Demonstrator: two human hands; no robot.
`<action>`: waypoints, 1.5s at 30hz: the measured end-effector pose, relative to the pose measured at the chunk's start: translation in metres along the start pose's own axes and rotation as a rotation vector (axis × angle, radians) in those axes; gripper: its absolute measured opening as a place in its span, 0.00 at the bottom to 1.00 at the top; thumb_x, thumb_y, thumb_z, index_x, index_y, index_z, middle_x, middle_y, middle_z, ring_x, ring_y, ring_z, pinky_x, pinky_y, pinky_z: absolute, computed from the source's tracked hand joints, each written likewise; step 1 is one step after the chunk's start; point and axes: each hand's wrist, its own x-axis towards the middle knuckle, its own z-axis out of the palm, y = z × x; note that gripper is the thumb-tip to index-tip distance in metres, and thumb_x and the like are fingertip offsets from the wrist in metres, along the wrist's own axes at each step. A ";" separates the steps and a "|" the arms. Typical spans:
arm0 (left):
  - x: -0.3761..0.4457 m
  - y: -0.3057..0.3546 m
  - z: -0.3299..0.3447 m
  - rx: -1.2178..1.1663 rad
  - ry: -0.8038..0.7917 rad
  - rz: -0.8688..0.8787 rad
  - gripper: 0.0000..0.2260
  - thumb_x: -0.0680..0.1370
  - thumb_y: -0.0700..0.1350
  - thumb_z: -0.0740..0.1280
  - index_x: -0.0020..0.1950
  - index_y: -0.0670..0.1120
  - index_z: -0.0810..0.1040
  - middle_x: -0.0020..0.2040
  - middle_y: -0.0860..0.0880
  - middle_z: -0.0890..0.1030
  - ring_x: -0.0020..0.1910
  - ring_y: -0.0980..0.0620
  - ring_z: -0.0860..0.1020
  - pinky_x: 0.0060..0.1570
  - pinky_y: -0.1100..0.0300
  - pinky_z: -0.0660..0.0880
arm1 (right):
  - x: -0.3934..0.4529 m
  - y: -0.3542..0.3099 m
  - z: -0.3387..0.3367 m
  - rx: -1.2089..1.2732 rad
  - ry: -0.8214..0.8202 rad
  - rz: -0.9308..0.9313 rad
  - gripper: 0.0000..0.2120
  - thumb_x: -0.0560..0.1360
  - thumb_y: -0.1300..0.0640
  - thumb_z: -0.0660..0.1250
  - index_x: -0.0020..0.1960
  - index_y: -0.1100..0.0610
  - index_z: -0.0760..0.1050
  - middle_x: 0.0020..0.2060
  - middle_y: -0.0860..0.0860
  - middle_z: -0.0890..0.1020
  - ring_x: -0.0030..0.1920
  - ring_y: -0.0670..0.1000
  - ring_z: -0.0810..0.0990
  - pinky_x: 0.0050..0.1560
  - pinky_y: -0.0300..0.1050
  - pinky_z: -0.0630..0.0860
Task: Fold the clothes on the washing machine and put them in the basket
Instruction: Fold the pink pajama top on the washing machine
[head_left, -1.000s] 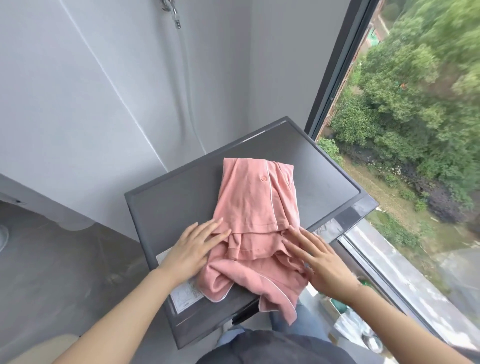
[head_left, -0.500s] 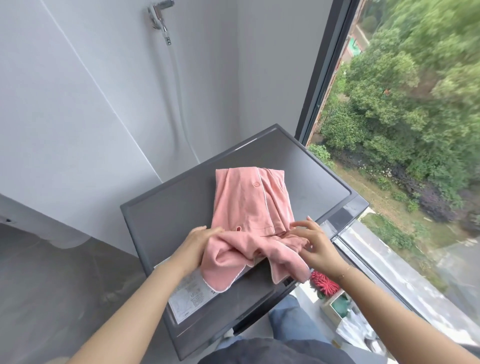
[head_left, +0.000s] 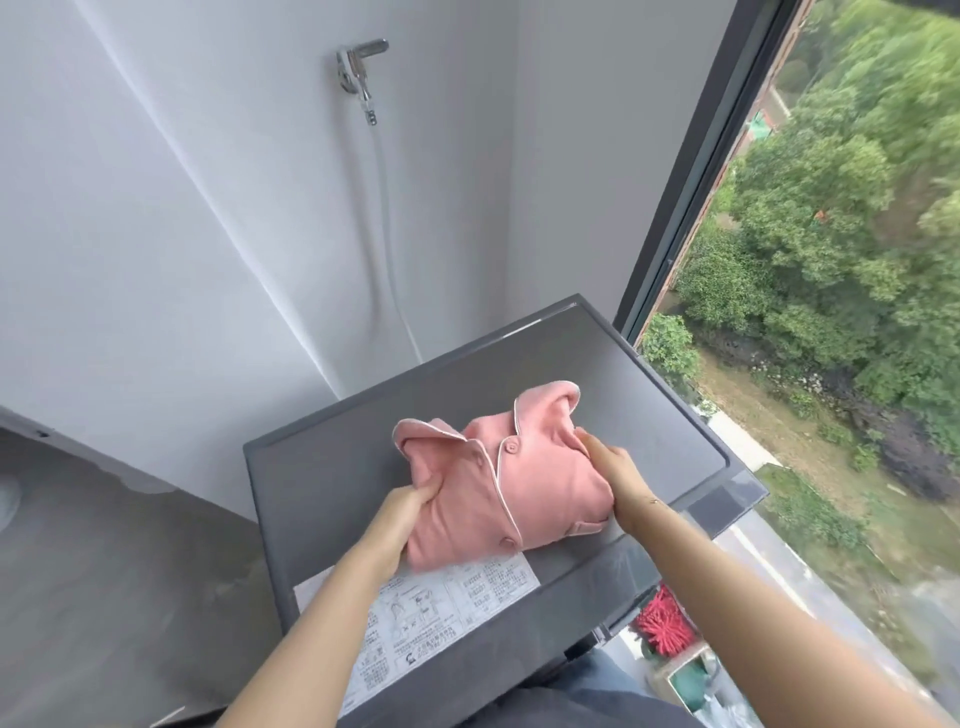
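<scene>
- The pink shirt (head_left: 511, 488) lies as a folded bundle on top of the washing machine (head_left: 322, 483), just above the instruction sticker (head_left: 447, 603).
- The left hand (head_left: 402, 514) grips the left edge of the bundle, with the thumb on top and the fingers curled under the cloth.
- The right hand (head_left: 610, 467) holds the right edge, with its fingers tucked into the fold near the collar (head_left: 550, 402).
- To lift well, I think both hands should go fully under the bundle and rise together, so that the layers do not slide open.
- The collar stands up loosely and may need a press flat first.
- No basket can be identified with certainty; only a few items are visible low on the right.
</scene>
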 end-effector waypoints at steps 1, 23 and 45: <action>0.001 -0.001 0.001 -0.029 0.005 0.021 0.18 0.78 0.57 0.65 0.58 0.45 0.81 0.50 0.45 0.85 0.51 0.45 0.83 0.61 0.45 0.75 | -0.004 0.001 -0.001 0.073 0.001 -0.002 0.24 0.77 0.40 0.62 0.47 0.62 0.80 0.42 0.59 0.83 0.40 0.56 0.80 0.39 0.44 0.72; 0.011 -0.019 0.035 0.078 0.683 0.167 0.11 0.81 0.45 0.61 0.45 0.39 0.78 0.46 0.40 0.82 0.45 0.43 0.77 0.42 0.55 0.67 | 0.020 0.033 0.015 -0.191 0.260 -0.224 0.18 0.82 0.54 0.56 0.37 0.60 0.70 0.33 0.53 0.77 0.39 0.57 0.73 0.36 0.48 0.66; -0.025 0.018 0.020 -0.774 0.234 0.116 0.08 0.71 0.40 0.60 0.35 0.44 0.77 0.34 0.46 0.78 0.30 0.51 0.79 0.37 0.59 0.72 | 0.018 0.010 0.009 0.118 0.025 -0.127 0.14 0.74 0.51 0.72 0.41 0.57 0.69 0.36 0.51 0.75 0.38 0.50 0.73 0.38 0.44 0.69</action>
